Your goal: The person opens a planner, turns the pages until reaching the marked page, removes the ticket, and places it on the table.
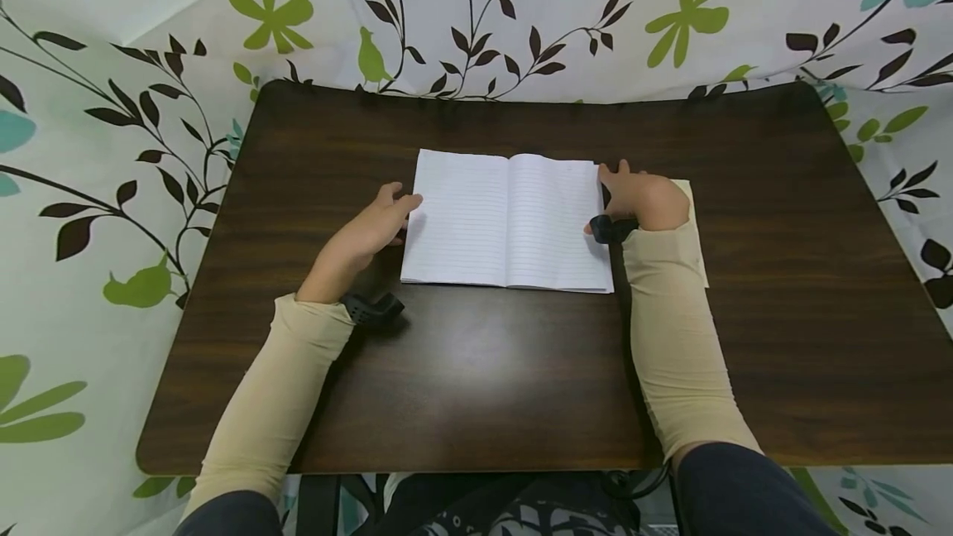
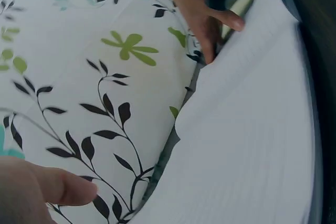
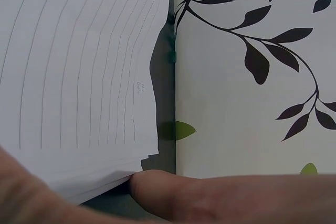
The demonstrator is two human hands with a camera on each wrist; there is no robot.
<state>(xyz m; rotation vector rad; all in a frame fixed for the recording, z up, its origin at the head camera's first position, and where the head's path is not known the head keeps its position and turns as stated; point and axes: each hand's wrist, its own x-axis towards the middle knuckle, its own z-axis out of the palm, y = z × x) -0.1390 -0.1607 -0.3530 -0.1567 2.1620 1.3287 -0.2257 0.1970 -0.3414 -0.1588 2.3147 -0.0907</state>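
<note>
An open notebook (image 1: 462,217) with blank ruled pages lies flat on the dark wooden table, its fold running toward the person. At its left edge is my left hand (image 1: 372,222), fingers loosely extended and a fingertip right at the page border. The left wrist view shows that hand's thumb (image 2: 68,187) straight and apart from the paper. My right hand (image 1: 644,197) grips the notebook's right edge near the far corner, thumb over the page. In the right wrist view a fingertip (image 3: 152,184) meets the edges of the stacked pages.
A cream-coloured sheet or cover (image 1: 696,226) lies right of the notebook, partly hidden under the right hand and sleeve. The brown table (image 1: 476,387) has a patterned cloth (image 1: 551,15) hanging behind it. Dark wrist cameras (image 1: 372,308) sit on both wrists.
</note>
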